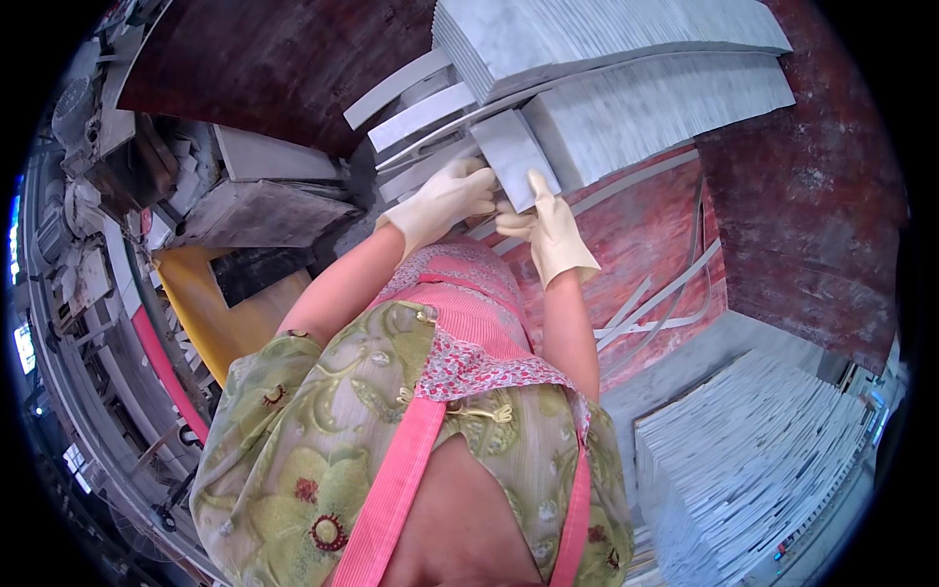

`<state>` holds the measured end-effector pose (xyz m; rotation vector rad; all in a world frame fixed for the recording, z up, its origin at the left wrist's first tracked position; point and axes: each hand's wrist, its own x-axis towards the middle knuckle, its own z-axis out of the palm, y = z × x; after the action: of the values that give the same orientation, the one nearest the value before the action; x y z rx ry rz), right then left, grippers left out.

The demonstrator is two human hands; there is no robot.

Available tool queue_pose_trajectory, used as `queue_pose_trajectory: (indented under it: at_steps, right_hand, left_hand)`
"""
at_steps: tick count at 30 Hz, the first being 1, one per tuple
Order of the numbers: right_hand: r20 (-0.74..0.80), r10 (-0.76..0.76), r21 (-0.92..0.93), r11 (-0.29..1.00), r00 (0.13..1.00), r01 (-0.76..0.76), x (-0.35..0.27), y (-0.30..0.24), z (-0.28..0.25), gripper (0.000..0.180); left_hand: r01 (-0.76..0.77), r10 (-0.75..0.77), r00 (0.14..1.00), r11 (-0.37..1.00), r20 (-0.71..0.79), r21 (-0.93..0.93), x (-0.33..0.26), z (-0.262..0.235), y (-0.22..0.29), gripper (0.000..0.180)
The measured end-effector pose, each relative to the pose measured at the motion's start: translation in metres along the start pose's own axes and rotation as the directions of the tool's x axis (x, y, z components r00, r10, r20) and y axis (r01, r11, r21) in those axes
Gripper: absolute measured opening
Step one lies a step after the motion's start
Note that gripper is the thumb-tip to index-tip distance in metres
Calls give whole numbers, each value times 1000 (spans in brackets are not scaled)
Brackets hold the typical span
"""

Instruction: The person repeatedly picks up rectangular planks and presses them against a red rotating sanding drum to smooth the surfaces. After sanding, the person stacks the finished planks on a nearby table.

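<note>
We see both gloved hands on one grey marble tile (513, 157). The left hand (445, 201) grips its left edge, fingers curled over it. The right hand (550, 230) holds the lower right corner, thumb up along the tile's edge, fingers closed on it (both gloves cream-coloured). The tile is tilted, its far end touching the lower tile stack (665, 112). A second tile stack (597, 34) sits on top of that one, beyond the tile. Loose white strips (416, 112) lie just left of the tile. The reddish-brown work surface (646, 230) runs to the right of the tile and under the stacks. More thin strips (660, 298) lie on it, well right of and nearer than the tile. A third stack of pale tiles (743, 470) stands well apart, near right. A yellow panel (196, 303) is well left of the tile.
</note>
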<state>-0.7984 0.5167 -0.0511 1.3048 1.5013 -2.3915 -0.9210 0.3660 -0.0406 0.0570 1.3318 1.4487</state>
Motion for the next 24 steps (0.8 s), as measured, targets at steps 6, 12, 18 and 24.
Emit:
queue_pose_trajectory:
  at_steps: [6,12,18,24]
  right_hand:
    - [-225,42,-462,875,973,-145,-3,-19,-9,80]
    - [-220,-510,-170,859,831,482,11,16,-24,59]
    - [-492,-403,-166,914,772,371,8,-15,19,70]
    - [-393,-263,-773,614,881,-161,5,-37,-13,95]
  left_hand:
    - [-212,133,973,171,191,962,12,17,52,21]
    - [-363,162,931,370,326,855,45,-17,25,26]
    - [-83,51,996,181,75,980,13,25,57,27]
    - [-265,79,962,22,263,964,7,27,74,23]
